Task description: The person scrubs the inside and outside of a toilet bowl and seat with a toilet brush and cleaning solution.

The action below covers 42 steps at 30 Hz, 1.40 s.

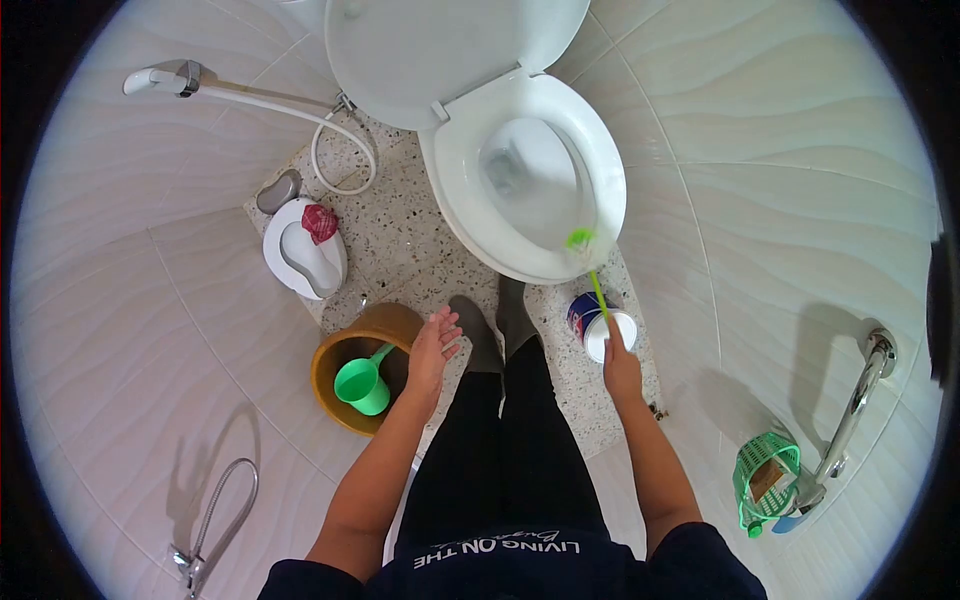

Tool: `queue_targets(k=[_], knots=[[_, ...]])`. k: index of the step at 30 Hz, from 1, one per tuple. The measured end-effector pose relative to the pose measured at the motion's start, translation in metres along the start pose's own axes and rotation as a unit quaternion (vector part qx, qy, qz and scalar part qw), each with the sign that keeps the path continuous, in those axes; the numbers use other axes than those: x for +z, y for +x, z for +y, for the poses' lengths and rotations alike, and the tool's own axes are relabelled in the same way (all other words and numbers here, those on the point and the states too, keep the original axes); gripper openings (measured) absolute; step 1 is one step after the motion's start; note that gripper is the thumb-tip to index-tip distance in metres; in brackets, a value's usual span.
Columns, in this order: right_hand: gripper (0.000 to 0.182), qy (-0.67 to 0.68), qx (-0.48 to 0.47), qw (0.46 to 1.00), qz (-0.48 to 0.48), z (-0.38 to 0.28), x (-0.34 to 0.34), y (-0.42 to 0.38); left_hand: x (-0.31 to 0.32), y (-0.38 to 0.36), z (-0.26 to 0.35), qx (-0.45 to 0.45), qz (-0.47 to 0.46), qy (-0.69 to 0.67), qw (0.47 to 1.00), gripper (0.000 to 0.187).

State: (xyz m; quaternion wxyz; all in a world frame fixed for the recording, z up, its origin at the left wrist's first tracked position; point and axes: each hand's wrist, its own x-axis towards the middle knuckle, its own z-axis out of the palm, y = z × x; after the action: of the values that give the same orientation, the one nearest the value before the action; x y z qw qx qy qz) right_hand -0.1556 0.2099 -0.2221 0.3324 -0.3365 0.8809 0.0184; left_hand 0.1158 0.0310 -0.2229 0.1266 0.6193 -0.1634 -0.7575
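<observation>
My right hand (pixel 622 368) is closed around the handle of a green toilet brush (pixel 597 285). The brush's bright green head reaches over the near rim of the white toilet bowl (pixel 520 262), whose lid (pixel 450 50) stands raised. Below that hand is a blue and white bucket (pixel 622 330). My left hand (pixel 433 348) holds nothing, its fingers apart, palm turned inward. It is above the right edge of a brown tub (pixel 325 365) that contains a green dipper (pixel 362 386).
A white bedpan (pixel 283 255) with a red cloth (pixel 319 224) on it lies on the speckled floor (pixel 395 240) at left. A sprayer (pixel 158 80) with a white hose is at upper left. A green basket (pixel 765 470) hangs beside a metal grab bar (pixel 850 410) at right.
</observation>
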Motion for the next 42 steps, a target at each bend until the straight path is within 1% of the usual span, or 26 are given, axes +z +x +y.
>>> queue_targets(k=[1, 3, 4, 5, 6, 8, 10, 11, 13, 15, 17, 18, 20, 23, 25, 28, 30, 33, 34, 36, 38, 39, 41, 42], knots=[[0.048, -0.002, 0.0, 1.0, 0.0, 0.005, -0.002, 0.001, 0.0, 0.0, -0.001, -0.002, -0.002, 0.0, 1.0, 0.049], [0.05, -0.069, 0.005, 0.998, -0.001, 0.017, -0.005, 0.004, -0.001, 0.0, -0.002, -0.003, -0.003, 0.001, 1.0, 0.049], [0.048, -0.091, 0.001, 0.996, 0.017, 0.012, -0.018, 0.02, -0.001, -0.001, -0.002, -0.005, -0.006, 0.008, 1.0, 0.048], [0.047, -0.122, 0.025, 0.992, 0.024, 0.006, -0.029, 0.043, -0.001, -0.001, -0.002, -0.006, -0.009, 0.015, 1.0, 0.048], [0.046, -0.12, 0.013, 0.992, 0.042, -0.007, -0.044, 0.066, -0.001, -0.001, -0.002, -0.005, -0.01, 0.016, 1.0, 0.048], [0.047, -0.134, -0.044, 0.985, 0.097, -0.018, -0.056, 0.106, -0.003, -0.003, -0.004, 0.001, -0.008, 0.007, 1.0, 0.049], [0.047, -0.114, -0.045, 0.988, 0.098, -0.023, -0.054, 0.115, -0.004, -0.004, -0.005, 0.0, -0.007, 0.004, 1.0, 0.049], [0.048, -0.097, -0.049, 0.989, 0.1, -0.026, -0.053, 0.116, -0.005, -0.004, -0.004, 0.0, -0.007, -0.002, 1.0, 0.05], [0.049, -0.1, -0.005, 0.991, 0.085, -0.012, -0.032, 0.077, -0.005, -0.006, -0.004, 0.0, -0.006, -0.002, 1.0, 0.05], [0.049, -0.101, 0.051, 0.993, -0.016, 0.013, -0.006, 0.027, -0.004, -0.007, -0.004, 0.001, -0.005, -0.007, 1.0, 0.05], [0.049, -0.018, 0.0, 1.0, 0.005, 0.022, 0.006, -0.01, -0.005, -0.008, -0.005, -0.008, -0.004, 0.009, 1.0, 0.05], [0.049, -0.018, -0.001, 1.0, 0.003, 0.024, 0.007, -0.004, -0.005, -0.007, -0.006, -0.009, -0.002, 0.008, 1.0, 0.05], [0.048, 0.011, 0.02, 0.996, 0.081, 0.022, 0.003, 0.021, -0.006, -0.004, -0.01, -0.007, -0.01, 0.005, 1.0, 0.05], [0.047, 0.01, 0.028, 0.996, 0.079, -0.014, -0.025, 0.083, -0.005, -0.003, -0.012, -0.009, -0.018, -0.001, 1.0, 0.05], [0.047, 0.021, -0.001, 0.995, 0.101, -0.025, -0.031, 0.1, -0.002, -0.005, -0.013, -0.008, -0.017, -0.001, 1.0, 0.05], [0.047, 0.062, -0.016, 0.989, 0.131, 0.004, 0.007, 0.062, 0.001, -0.003, -0.013, -0.003, -0.021, -0.006, 1.0, 0.05], [0.046, 0.106, 0.014, 0.992, 0.064, 0.012, 0.013, 0.02, 0.005, -0.003, -0.017, -0.006, -0.025, -0.009, 1.0, 0.049], [0.047, 0.124, 0.035, 0.99, 0.058, 0.016, 0.013, 0.017, 0.009, -0.002, -0.017, -0.013, -0.03, 0.009, 0.999, 0.048], [0.047, 0.124, 0.034, 0.99, 0.059, 0.012, 0.01, 0.03, 0.01, -0.002, -0.017, -0.013, -0.029, 0.003, 0.999, 0.048], [0.047, 0.115, -0.021, 0.985, 0.128, -0.01, -0.005, 0.082, 0.009, -0.002, -0.02, -0.011, -0.028, -0.004, 1.0, 0.049], [0.047, 0.068, -0.016, 0.993, 0.094, -0.05, -0.037, 0.131, 0.006, 0.0, -0.023, -0.002, -0.012, -0.011, 1.0, 0.048], [0.047, 0.066, -0.019, 0.993, 0.091, -0.056, -0.043, 0.147, 0.006, 0.0, -0.024, -0.003, -0.009, -0.014, 1.0, 0.048], [0.047, 0.064, -0.092, 0.984, 0.139, -0.062, -0.048, 0.165, 0.006, -0.001, -0.024, -0.006, 0.007, -0.035, 0.999, 0.049], [0.047, 0.064, -0.096, 0.984, 0.138, -0.053, -0.042, 0.163, 0.007, 0.0, -0.023, -0.005, 0.009, -0.037, 0.999, 0.049]])
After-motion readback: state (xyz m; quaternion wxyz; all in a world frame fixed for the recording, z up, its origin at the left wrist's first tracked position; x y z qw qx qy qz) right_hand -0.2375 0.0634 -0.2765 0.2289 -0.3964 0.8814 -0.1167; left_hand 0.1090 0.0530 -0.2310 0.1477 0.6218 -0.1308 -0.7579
